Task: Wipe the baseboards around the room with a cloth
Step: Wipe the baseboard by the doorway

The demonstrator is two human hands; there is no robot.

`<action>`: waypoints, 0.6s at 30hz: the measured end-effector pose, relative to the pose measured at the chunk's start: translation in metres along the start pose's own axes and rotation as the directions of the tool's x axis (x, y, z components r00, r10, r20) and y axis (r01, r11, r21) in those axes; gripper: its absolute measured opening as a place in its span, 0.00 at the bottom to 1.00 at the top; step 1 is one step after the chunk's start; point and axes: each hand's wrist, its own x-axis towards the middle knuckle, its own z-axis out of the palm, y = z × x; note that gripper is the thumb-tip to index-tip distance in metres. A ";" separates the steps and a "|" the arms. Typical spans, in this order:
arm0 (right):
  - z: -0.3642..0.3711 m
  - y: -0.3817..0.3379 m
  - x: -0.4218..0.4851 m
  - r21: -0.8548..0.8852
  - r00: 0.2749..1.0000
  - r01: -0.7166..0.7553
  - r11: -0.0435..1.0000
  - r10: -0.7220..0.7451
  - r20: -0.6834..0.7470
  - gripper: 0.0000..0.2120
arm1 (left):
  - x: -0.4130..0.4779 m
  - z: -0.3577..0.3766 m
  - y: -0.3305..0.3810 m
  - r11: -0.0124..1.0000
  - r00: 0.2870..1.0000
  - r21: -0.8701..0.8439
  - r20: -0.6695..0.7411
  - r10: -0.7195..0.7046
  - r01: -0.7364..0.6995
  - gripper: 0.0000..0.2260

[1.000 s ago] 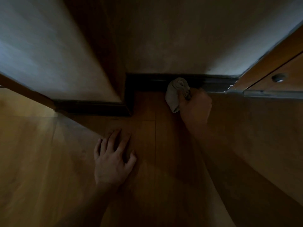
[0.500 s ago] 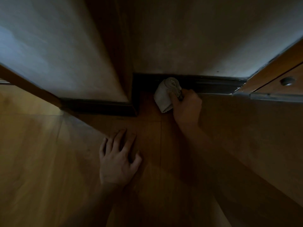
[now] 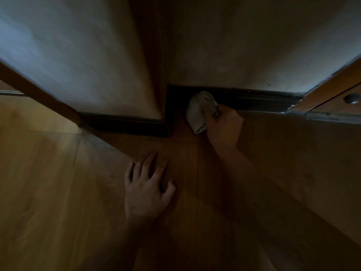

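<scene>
The right hand point(image 3: 224, 128) grips a bunched pale cloth point(image 3: 201, 111) against the dark baseboard point(image 3: 254, 100) near the corner. The left hand point(image 3: 145, 190) rests flat on the wooden floor point(image 3: 48, 182), fingers spread, holding nothing.

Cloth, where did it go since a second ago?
The right hand, gripping the cloth, slid it left along the dark baseboard, closer to the inside corner. Nothing was picked up or let go. The left hand stayed flat on the wooden floor, fingers spread.
</scene>
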 end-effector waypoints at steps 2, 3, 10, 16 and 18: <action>-0.002 0.000 0.001 -0.014 1.000 0.004 1.000 -0.004 0.003 0.14 | 0.000 0.000 0.000 1.000 1.000 0.000 -0.003 0.002 -0.002 0.27; 0.000 -0.002 0.002 -0.010 1.000 0.021 1.000 -0.021 0.021 0.15 | 0.000 0.000 0.000 1.000 1.000 -0.001 -0.007 0.002 -0.002 0.26; -0.015 0.001 0.002 -0.050 1.000 -0.006 0.999 0.007 0.022 0.16 | -0.001 -0.002 -0.001 1.000 1.000 -0.028 -0.019 0.004 -0.004 0.26; -0.061 0.005 0.012 -0.178 0.990 -0.072 0.981 0.092 0.106 0.14 | -0.002 -0.006 -0.002 0.998 1.000 -0.058 -0.003 -0.004 0.004 0.26; -0.078 0.008 0.013 -0.178 0.981 -0.091 0.980 0.118 0.152 0.16 | 0.000 -0.008 0.000 0.998 0.999 -0.054 0.033 -0.006 0.008 0.26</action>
